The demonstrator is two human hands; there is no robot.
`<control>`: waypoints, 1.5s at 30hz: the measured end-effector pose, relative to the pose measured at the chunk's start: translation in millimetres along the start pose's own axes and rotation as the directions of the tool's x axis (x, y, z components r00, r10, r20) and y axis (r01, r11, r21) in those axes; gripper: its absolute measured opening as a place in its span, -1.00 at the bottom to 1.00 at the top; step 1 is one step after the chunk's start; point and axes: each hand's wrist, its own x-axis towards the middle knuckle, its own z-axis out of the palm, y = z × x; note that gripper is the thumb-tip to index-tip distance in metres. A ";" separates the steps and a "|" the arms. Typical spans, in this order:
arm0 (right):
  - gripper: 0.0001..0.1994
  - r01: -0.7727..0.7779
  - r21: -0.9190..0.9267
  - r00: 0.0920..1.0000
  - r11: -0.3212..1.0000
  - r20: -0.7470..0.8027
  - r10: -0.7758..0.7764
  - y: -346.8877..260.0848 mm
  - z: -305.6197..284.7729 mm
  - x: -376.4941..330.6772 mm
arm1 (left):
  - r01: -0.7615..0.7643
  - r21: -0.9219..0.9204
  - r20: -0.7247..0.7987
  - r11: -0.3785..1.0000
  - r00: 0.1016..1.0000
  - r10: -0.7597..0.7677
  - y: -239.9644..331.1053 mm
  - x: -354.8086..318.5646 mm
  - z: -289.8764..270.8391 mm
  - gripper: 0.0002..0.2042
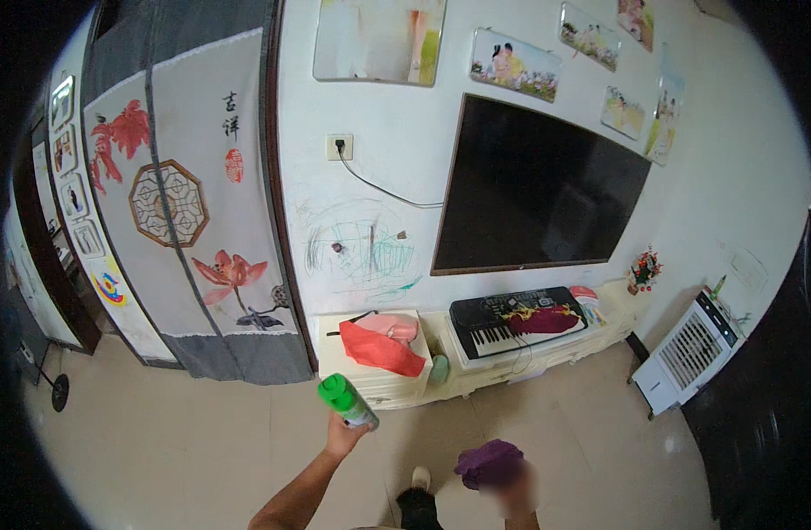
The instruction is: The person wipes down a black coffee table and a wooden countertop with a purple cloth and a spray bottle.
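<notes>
My left hand (344,435) is raised in front of me, closed around a green spray bottle (346,401) whose top points up and left. My right hand (510,488) sits low at the lower edge, partly blurred, gripping a bunched purple cloth (488,461). Both hands hover over the beige tiled floor (176,442), short of a low white cabinet (476,367). A shoe tip (420,478) shows between the arms.
A dark wall-mounted screen (534,190) hangs above the cabinet, which carries a small keyboard (516,320) and a red cloth (381,347). A grey printed door curtain (189,203) is at left, a white air cooler (688,353) at right. Scribbles mark the white wall (361,243).
</notes>
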 end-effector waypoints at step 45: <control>-0.45 -0.597 0.536 0.798 0.596 0.323 0.509 190.6 100.0 623.9 | 0.399 0.334 -0.167 0.854 0.917 -0.363 -412.6 525.4 182.2 -0.17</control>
